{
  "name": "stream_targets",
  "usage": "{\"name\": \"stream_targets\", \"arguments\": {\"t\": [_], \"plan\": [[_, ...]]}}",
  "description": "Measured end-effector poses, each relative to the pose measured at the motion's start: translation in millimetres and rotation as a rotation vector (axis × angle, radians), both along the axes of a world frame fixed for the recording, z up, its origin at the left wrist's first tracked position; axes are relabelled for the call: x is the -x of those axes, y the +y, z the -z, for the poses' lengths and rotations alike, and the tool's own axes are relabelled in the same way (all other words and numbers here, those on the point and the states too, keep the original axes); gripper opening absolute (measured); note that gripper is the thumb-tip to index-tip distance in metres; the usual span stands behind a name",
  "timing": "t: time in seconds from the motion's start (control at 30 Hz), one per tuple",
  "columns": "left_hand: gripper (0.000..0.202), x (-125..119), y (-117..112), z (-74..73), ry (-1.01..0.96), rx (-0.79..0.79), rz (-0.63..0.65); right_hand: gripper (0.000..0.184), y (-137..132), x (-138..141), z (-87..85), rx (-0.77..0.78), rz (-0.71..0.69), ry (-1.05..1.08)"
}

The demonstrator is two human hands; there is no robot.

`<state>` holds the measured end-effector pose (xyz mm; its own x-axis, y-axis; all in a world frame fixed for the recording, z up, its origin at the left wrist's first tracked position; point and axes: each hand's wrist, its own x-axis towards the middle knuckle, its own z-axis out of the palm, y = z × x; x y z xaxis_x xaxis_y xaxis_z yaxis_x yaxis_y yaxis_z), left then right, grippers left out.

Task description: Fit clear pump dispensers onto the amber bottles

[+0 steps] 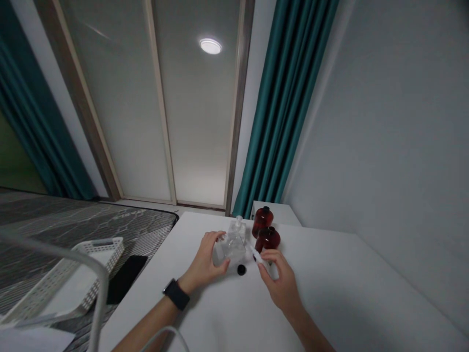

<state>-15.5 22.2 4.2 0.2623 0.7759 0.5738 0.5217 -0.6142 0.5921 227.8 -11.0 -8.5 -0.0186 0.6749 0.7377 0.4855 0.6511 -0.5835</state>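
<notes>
My left hand, with a dark watch on its wrist, curves its thumb and fingers around the left side of a clear bottle. Between the thumb and fingers of my right hand is a white pump head. A thin pale tube seems to run from it toward the clear bottle; whether its tip is inside I cannot tell. Just behind stands another clear bottle. Two dark red bottles with dark necks stand to the right. A small round black cap lies on the table near my left thumb.
The white table reaches to the wall on the right. Left of it are a white perforated basket and a black flat object on a grey striped surface. A blurred pale curved bar crosses the left foreground. A white cabinet stands behind.
</notes>
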Motion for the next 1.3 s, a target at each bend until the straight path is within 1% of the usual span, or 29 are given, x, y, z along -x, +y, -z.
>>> {"name": "stream_targets", "arguments": {"t": [0.07,0.13,0.23,0.4,0.47,0.63,0.73,0.83,0.93,1.0,1.13,1.3], "plan": [[0.059,0.7,1.8,1.3,-0.016,0.007,-0.013,0.001,1.3,-3.2,0.9,0.061,-0.004,-0.003],[0.059,0.7,3.1,1.1,-0.015,0.012,-0.024,0.002,0.5,-7.1,2.8,0.126,-0.008,-0.027],[0.059,-0.4,4.4,-2.5,0.008,0.012,-0.022,0.004,-5.6,-16.2,9.1,0.208,-0.001,-0.104],[0.059,0.7,4.2,-7.6,0.088,-0.022,0.057,0.013,-20.2,-38.6,23.5,0.257,0.068,-0.183],[0.058,2.8,2.7,-4.8,0.081,-0.012,0.06,0.017,-23.8,-45.0,27.9,0.267,0.072,-0.198],[0.056,7.4,-3.2,11.8,-0.04,-0.006,-0.053,0.03,-25.4,-45.0,31.4,0.3,0.064,-0.21],[0.057,9.7,-5.0,19.2,-0.032,-0.02,-0.029,0.038,-25.8,-43.5,28.3,0.324,0.061,-0.248],[0.057,11.8,-4.1,22.1,-0.027,-0.023,-0.015,0.038,-27.0,-49.7,23.9,0.37,0.061,-0.337],[0.057,12.1,-1.9,23.5,-0.031,-0.019,-0.013,0.037,-26.6,-61.1,22.6,0.398,0.123,-0.434],[0.058,11.2,-1.1,24.4,-0.03,-0.023,-0.007,0.037,-24.9,-67.8,24.4,0.407,0.174,-0.463],[0.057,8.3,-3.2,25.0,-0.006,-0.034,0.005,0.034,-21.1,-74.1,31.5,0.412,0.279,-0.467],[0.057,5.6,-6.6,21.2,0.02,-0.039,0.019,0.028,-18.2,-76.1,38.4,0.403,0.409,-0.464]]}}
